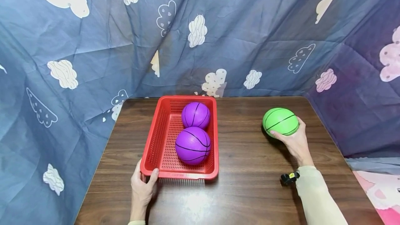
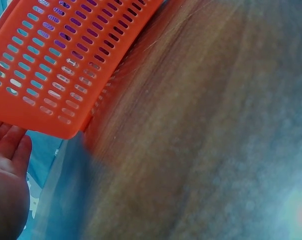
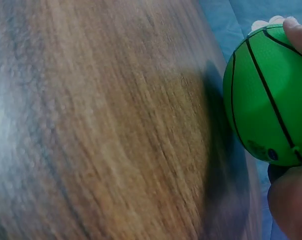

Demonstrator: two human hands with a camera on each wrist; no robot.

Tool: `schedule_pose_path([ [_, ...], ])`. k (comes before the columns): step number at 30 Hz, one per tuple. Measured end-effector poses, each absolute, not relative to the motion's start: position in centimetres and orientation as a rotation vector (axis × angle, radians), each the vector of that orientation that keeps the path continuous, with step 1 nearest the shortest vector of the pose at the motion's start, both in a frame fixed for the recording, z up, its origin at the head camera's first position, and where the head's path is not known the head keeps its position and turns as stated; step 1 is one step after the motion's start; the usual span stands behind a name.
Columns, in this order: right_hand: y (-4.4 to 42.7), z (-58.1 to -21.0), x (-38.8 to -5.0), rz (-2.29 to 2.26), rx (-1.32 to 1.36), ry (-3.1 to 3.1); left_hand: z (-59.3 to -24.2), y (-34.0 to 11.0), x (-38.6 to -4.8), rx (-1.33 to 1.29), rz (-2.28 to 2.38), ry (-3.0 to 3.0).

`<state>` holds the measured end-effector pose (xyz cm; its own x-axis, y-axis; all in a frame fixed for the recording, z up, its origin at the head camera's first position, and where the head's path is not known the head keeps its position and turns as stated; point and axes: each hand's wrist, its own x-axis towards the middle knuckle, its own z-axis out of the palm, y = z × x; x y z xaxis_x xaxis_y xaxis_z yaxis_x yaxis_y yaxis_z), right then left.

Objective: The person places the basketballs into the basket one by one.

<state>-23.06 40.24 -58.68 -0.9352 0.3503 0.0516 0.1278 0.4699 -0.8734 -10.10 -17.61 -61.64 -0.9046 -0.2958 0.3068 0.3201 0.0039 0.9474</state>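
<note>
A red plastic basket [image 1: 179,175] with slotted walls is on the wooden table, left of the middle. Two purple balls with black lines sit inside it, a far one [image 1: 195,115] and a near one [image 1: 192,146], both toward its right wall. My left hand [image 1: 142,188] grips the basket's near left corner, thumb over the rim. At the right, my right hand [image 1: 295,143] holds a green ball [image 1: 280,121] from its near right side, thumb and fingers spread around it. In the right wrist view the ball [image 3: 266,100] casts a dark shadow on the table; whether it touches is unclear.
The brown wooden table [image 1: 243,183] reaches back to a blue cloth [image 1: 175,61] printed with clouds. More cloth hangs at the left and right sides. A small black device [image 1: 290,178] is at my right wrist, beside the pale sleeve [image 1: 317,195].
</note>
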Motion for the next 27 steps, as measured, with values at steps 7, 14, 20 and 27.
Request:
schedule_pose_path([
  [7, 40.2, -58.7, -23.1, 1.406, -0.476, -2.477, -61.7, -17.7, -10.1, -0.024, -1.955, -1.861],
  [14, 40.0, -57.7, -23.0, 1.409, -0.478, -2.45, -61.9, -17.8, -10.1, -0.038, -1.949, -1.875],
  [20, 39.3, -56.1, -23.2, 1.415, -0.434, -2.437, -62.1, -17.9, -10.1, -0.035, -1.928, -1.853],
  [27, 37.2, -53.7, -23.8, 1.462, -0.345, -2.382, -61.8, -17.7, -10.1, -0.031, -1.942, -1.876],
])
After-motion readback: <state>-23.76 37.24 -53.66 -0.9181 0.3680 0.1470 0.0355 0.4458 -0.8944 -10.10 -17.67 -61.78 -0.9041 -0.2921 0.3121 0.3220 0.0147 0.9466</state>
